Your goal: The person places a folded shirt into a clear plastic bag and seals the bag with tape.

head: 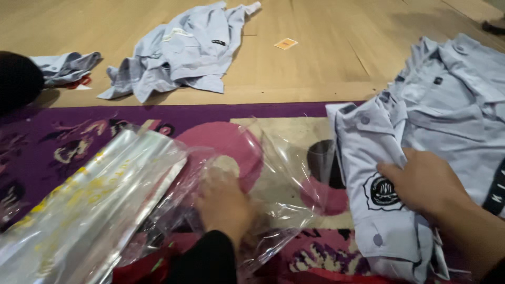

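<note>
My left hand [225, 205] is pushed inside a clear plastic bag [273, 173] that lies on the patterned rug, fingers spread under the film. My right hand [423, 184] grips the edge of a folded light grey shirt [379, 158] with a round black emblem, at the right. That shirt rests against a pile of similar grey shirts [457, 100]. A stack of clear plastic bags with yellow print [89, 205] lies at the lower left, beside my left hand.
A crumpled grey shirt [184, 50] lies on the wooden floor at the back. Another small grey garment [66, 67] sits far left beside a dark object [18, 79]. An orange card [285, 43] is on the floor. The purple rug [42, 137] covers the foreground.
</note>
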